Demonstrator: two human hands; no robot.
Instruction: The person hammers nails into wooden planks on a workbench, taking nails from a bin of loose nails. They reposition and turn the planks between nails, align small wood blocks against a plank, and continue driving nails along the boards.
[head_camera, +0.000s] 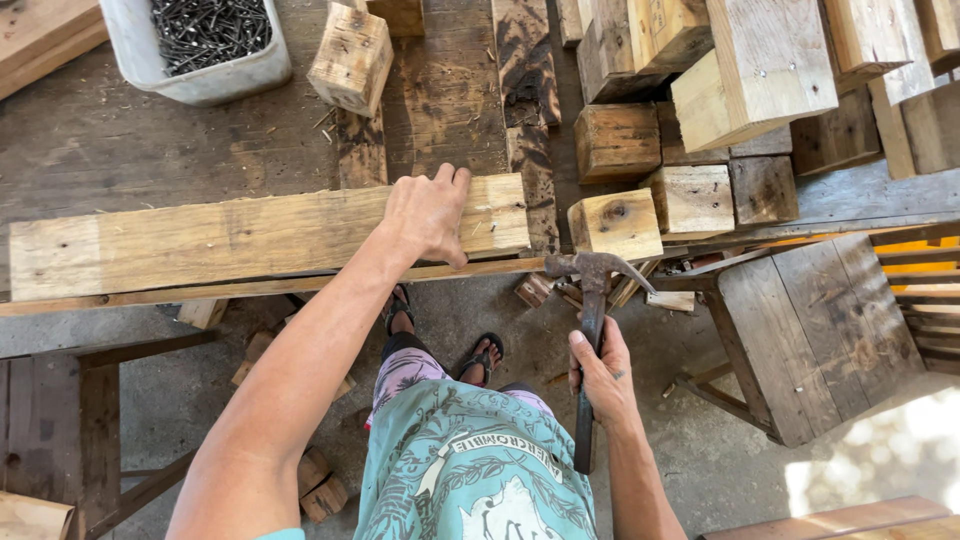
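Weathered wooden worktop (90, 150) fills the upper half of the frame, seen from above, with a concrete floor below it. Across the middle left lies a long pale plank (200, 240), flat along the worktop's near edge. The left hand (430, 215) rests palm down on the plank's right end, fingers spread and curled over its far edge. At lower centre, the right hand (600, 375) is closed around the dark handle of a claw hammer (590, 300), whose rusty head sits just below the worktop edge, near the plank's right end but apart from it. A small wood block (615, 222) stands just right of the plank. More blocks (750, 70) pile up at upper right. A grey tub of nails (205, 40) sits at upper left.
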